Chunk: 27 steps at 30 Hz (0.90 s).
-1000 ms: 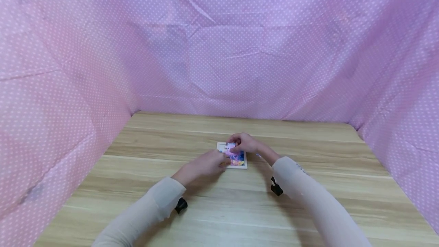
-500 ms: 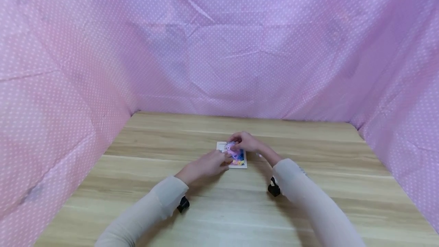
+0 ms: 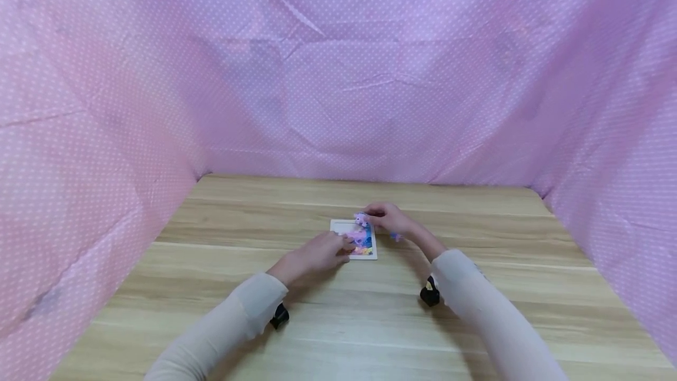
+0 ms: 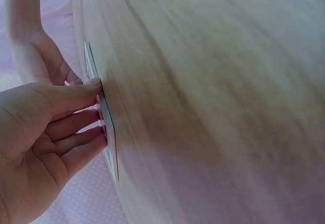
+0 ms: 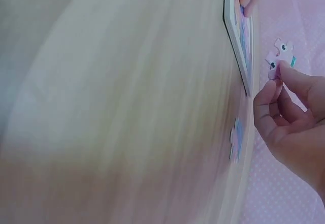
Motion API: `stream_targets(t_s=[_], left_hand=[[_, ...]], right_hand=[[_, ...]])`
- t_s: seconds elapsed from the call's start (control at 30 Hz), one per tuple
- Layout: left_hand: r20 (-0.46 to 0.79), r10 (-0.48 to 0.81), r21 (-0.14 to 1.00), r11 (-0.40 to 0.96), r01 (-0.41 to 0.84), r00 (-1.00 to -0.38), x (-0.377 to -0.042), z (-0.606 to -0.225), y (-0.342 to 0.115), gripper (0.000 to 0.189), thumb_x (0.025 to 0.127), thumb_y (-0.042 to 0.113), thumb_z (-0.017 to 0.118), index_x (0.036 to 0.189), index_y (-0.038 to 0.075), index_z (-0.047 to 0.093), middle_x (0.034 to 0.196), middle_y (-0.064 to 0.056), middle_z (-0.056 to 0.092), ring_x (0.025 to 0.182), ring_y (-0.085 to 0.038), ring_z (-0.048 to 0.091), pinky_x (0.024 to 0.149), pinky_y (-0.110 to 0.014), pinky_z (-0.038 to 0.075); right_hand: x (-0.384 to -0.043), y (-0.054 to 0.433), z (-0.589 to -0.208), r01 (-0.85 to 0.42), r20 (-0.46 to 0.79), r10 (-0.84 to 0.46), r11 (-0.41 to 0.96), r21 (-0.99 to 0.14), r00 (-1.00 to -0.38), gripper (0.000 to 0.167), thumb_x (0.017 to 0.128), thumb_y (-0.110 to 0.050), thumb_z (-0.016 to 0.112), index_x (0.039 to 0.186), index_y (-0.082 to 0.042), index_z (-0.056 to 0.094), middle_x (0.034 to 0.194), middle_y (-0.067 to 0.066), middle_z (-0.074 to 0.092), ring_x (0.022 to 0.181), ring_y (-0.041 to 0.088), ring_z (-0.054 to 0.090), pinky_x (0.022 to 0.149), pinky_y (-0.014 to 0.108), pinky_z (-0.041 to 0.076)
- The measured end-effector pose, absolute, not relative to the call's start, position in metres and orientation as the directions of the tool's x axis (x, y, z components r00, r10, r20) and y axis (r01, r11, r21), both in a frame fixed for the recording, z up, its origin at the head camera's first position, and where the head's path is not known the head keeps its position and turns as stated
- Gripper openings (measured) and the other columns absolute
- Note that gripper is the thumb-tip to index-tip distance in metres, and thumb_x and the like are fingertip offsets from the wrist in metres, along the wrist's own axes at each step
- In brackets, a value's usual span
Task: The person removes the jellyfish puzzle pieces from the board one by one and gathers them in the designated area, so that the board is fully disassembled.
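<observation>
A small framed jigsaw puzzle board point(image 3: 341, 226) lies on the table, with a pink and blue picture in it and a pale bare patch at its upper left. My left hand point(image 3: 319, 251) rests on its left side; in the left wrist view the thumb and the rather straight fingertips touch the board point(image 4: 112, 135). Just above the board's far right corner, my right hand point(image 3: 390, 220) pinches a pink jigsaw piece point(image 3: 361, 219) between thumb and fingers. The right wrist view shows two printed eyes on that jigsaw piece point(image 5: 284, 49).
Another jigsaw piece point(image 3: 396, 236), pink and blue, lies on the wooden table point(image 3: 338, 334) right of the board, below the right hand. Pink dotted cloth point(image 3: 338, 93) hangs behind the table and at both sides.
My right hand has lifted the jigsaw piece off the board's upper part and moved it right, uncovering a pale patch. The left hand stays on the board's left side.
</observation>
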<state>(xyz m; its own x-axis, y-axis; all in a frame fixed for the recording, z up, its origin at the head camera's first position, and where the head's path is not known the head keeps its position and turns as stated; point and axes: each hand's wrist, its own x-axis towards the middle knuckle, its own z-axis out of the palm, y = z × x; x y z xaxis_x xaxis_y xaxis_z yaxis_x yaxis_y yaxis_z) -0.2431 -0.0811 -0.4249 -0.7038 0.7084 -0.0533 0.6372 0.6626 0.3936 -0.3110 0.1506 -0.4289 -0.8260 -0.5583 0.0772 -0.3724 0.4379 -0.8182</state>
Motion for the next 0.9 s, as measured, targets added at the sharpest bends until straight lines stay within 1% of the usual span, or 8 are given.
stream_targets(t_s=[0.07,0.1,0.2,0.3,0.37,0.53,0.7,0.9], left_hand=[[-0.053,0.714,0.385,0.66,0.645,-0.698,-0.243,-0.425,-0.081,0.03,0.1,0.015,0.065,0.128,0.006,0.068,0.131,-0.007,0.065,0.125,-0.022,0.058,0.102,-0.034,0.047],[-0.057,0.715,0.385,0.66,0.645,-0.697,-0.243,-0.425,-0.081,0.031,0.1,0.016,0.065,0.129,0.007,0.067,0.133,-0.007,0.063,0.127,-0.023,0.056,0.104,-0.035,0.045],[-0.05,0.722,0.387,0.651,0.653,-0.69,-0.242,-0.426,-0.081,0.031,0.1,0.016,0.064,0.13,0.006,0.066,0.135,-0.009,0.062,0.129,-0.024,0.054,0.105,-0.037,0.044],[-0.047,0.718,0.393,0.652,0.648,-0.694,-0.243,-0.427,-0.082,0.031,0.1,0.016,0.065,0.13,0.006,0.066,0.137,-0.009,0.06,0.13,-0.024,0.054,0.105,-0.037,0.044],[-0.036,0.72,0.394,0.648,0.652,-0.693,-0.243,-0.427,-0.083,0.031,0.1,0.015,0.065,0.13,0.006,0.067,0.138,-0.009,0.059,0.13,-0.025,0.053,0.106,-0.038,0.043],[-0.024,0.72,0.395,0.644,0.655,-0.694,-0.242,-0.428,-0.084,0.031,0.1,0.016,0.065,0.13,0.007,0.067,0.139,-0.009,0.058,0.131,-0.023,0.052,0.106,-0.037,0.042],[-0.034,0.717,0.395,0.65,0.65,-0.696,-0.241,-0.427,-0.084,0.032,0.1,0.017,0.064,0.13,0.007,0.066,0.141,-0.008,0.056,0.134,-0.024,0.049,0.109,-0.038,0.039],[-0.036,0.719,0.39,0.65,0.653,-0.694,-0.241,-0.425,-0.082,0.031,0.1,0.015,0.065,0.129,0.005,0.067,0.135,-0.008,0.061,0.132,-0.024,0.052,0.107,-0.037,0.042]], right_hand=[[-0.309,0.154,-0.428,-0.343,0.058,-0.528,0.459,-0.82,-0.847,0.028,0.101,-0.01,0.06,0.122,0.007,0.066,0.115,0.02,0.068,0.106,0.031,0.062,0.093,0.042,0.051],[-0.307,0.156,-0.428,-0.326,0.051,-0.51,0.466,-0.822,-0.858,0.028,0.1,-0.009,0.061,0.122,0.008,0.065,0.115,0.022,0.068,0.104,0.033,0.063,0.091,0.042,0.051],[-0.306,0.162,-0.43,-0.269,0.031,-0.459,0.463,-0.845,-0.888,0.029,0.099,-0.008,0.063,0.121,0.011,0.064,0.111,0.024,0.069,0.092,0.033,0.064,0.076,0.037,0.054],[-0.305,0.17,-0.432,-0.238,0.029,-0.429,0.442,-0.865,-0.903,0.027,0.098,-0.006,0.064,0.118,0.011,0.065,0.102,0.023,0.07,0.078,0.027,0.062,0.062,0.032,0.051],[-0.305,0.176,-0.431,-0.224,0.026,-0.415,0.437,-0.871,-0.91,0.025,0.098,-0.006,0.064,0.117,0.011,0.066,0.097,0.019,0.07,0.075,0.023,0.06,0.06,0.03,0.05],[-0.302,0.191,-0.431,-0.147,-0.018,-0.384,0.396,-0.906,-0.923,0.026,0.098,-0.004,0.064,0.118,0.012,0.065,0.093,0.015,0.07,0.072,0.018,0.061,0.062,0.027,0.053],[-0.299,0.203,-0.433,-0.04,-0.082,-0.358,0.321,-0.946,-0.93,0.029,0.096,0.004,0.063,0.121,0.017,0.059,0.095,0.018,0.071,0.073,0.016,0.066,0.067,0.027,0.058],[-0.297,0.214,-0.43,-0.029,-0.101,-0.357,0.343,-0.939,-0.929,0.03,0.097,0.004,0.061,0.124,0.017,0.057,0.1,0.018,0.07,0.077,0.015,0.066,0.072,0.029,0.058]])
